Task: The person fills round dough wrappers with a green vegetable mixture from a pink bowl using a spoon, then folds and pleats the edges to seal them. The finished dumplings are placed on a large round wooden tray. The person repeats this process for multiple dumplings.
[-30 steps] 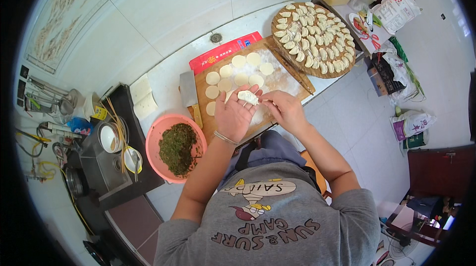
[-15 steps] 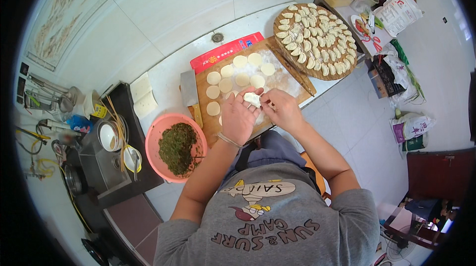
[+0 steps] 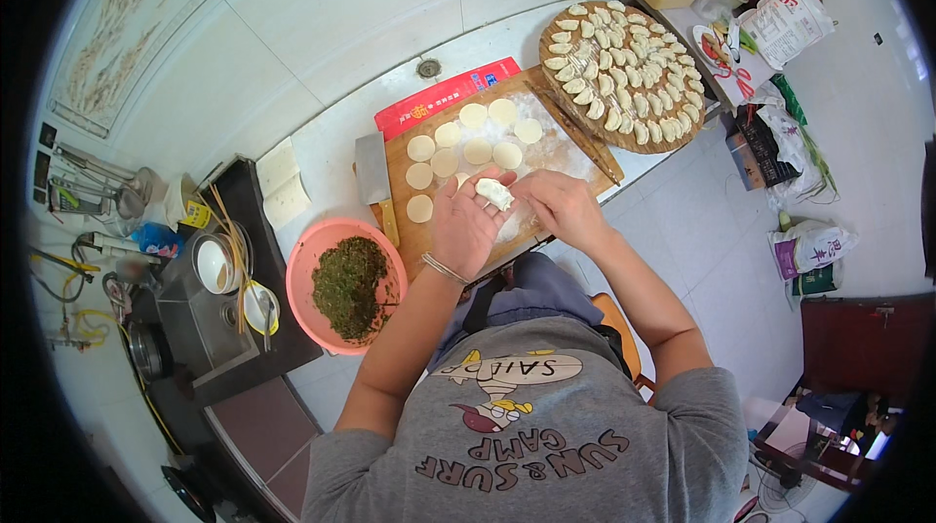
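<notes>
My left hand (image 3: 466, 223) is palm up, with a white, filled dumpling (image 3: 494, 193) resting on its bent fingers. My right hand (image 3: 565, 206) comes in from the right, its fingers curled in at the dumpling's right edge; its fingertips are partly hidden. Both hands are over the near part of a floured wooden board (image 3: 561, 164). Several round dough wrappers (image 3: 478, 152) lie on that board beyond my hands. To the left, a pink basin (image 3: 295, 279) holds chopped green filling (image 3: 349, 289), with a utensil handle at its right side.
A cleaver (image 3: 371, 170) lies along the board's left edge, a wooden rolling pin (image 3: 577, 133) along its right. Behind is a red packet (image 3: 439, 99). A round board (image 3: 561, 114) full of shaped dumplings stands at the far right. At left are a sink (image 3: 219, 328) and bowls (image 3: 213, 265).
The dumpling has turned slightly on my left fingers and looks plumper from above. My right hand has shifted and rolled a little at its edge. The things on the counter have not moved.
</notes>
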Available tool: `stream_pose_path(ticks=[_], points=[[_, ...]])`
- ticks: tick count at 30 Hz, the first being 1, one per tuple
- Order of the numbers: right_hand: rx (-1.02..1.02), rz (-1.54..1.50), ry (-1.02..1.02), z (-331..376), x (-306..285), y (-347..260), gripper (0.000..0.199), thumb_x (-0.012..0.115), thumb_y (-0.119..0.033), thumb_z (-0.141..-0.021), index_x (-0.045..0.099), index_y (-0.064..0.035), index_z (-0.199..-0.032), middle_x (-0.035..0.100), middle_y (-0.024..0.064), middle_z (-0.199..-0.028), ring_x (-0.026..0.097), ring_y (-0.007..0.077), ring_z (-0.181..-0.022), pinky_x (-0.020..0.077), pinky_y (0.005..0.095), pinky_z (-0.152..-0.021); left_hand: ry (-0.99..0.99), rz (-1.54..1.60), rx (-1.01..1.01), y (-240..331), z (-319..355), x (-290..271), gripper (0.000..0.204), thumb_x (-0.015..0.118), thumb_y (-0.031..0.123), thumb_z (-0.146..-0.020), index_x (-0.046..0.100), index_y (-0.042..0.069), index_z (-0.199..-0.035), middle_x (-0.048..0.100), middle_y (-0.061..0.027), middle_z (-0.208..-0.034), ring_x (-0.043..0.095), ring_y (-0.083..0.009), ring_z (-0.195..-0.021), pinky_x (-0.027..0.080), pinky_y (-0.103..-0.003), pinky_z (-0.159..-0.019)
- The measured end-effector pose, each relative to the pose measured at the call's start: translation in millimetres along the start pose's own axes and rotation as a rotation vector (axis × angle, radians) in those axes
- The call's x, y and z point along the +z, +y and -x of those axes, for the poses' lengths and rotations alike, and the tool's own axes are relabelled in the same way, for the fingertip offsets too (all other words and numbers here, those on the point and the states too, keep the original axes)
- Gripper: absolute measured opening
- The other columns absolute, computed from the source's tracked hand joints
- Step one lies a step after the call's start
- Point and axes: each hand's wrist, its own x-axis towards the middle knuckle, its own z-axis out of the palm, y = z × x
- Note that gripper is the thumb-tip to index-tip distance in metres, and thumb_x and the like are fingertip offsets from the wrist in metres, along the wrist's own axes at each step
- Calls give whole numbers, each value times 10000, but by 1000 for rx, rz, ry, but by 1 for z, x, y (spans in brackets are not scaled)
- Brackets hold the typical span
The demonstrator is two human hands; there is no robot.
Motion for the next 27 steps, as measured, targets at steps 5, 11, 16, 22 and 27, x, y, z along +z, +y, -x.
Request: stream_pose_path(ticks=[5, 11, 16, 22, 27], points=[[-94, -27, -28, -3, 0, 8, 172, 630, 26, -756, 654, -43, -911, 645, 86, -868, 644, 256, -764, 522, 325, -645, 11, -12, -19, -2, 0, 2, 582, 284, 457, -966, 444, -35, -1231, 465, -197, -1211, 445, -299, -1185, 270, -454, -1095], [76, -64, -39, 1, 4, 4, 97, 637, -9, -730, 602, -36, -816, 644, 90, -835, 635, 283, -747, 521, 355, -617, 8, -84, -4, -8, 1, 5, 564, 298, 459, -965, 441, -12, -1240, 467, -152, -1211, 450, -264, -1168, 305, -427, -1059], [363, -28, 7, 5, 14, -7, 85, 636, -24, -752, 581, -47, -814, 635, 103, -769, 628, 292, -693, 506, 373, -592, 6, -184, 41, -18, -2, 0, 544, 285, 442, -977, 442, -7, -1241, 482, -143, -1206, 464, -253, -1147, 334, -402, -1025], [245, -30, -21, 2, -6, -12, 97, 633, -57, -790, 620, -55, -887, 670, 81, -839, 649, 282, -734, 520, 359, -621, -40, -132, -5, -9, -2, -2, 549, 257, 423, -985, 429, -23, -1255, 479, -169, -1249, 461, -265, -1179, 324, -419, -1056], [48, -17, -60, 5, -12, 7, 126, 621, -40, -791, 650, -56, -913, 666, 68, -881, 647, 265, -779, 526, 341, -656, -56, -131, -53, -6, 1, 3, 543, 260, 390, -986, 400, -40, -1286, 482, -173, -1266, 458, -259, -1200, 310, -423, -1073]])
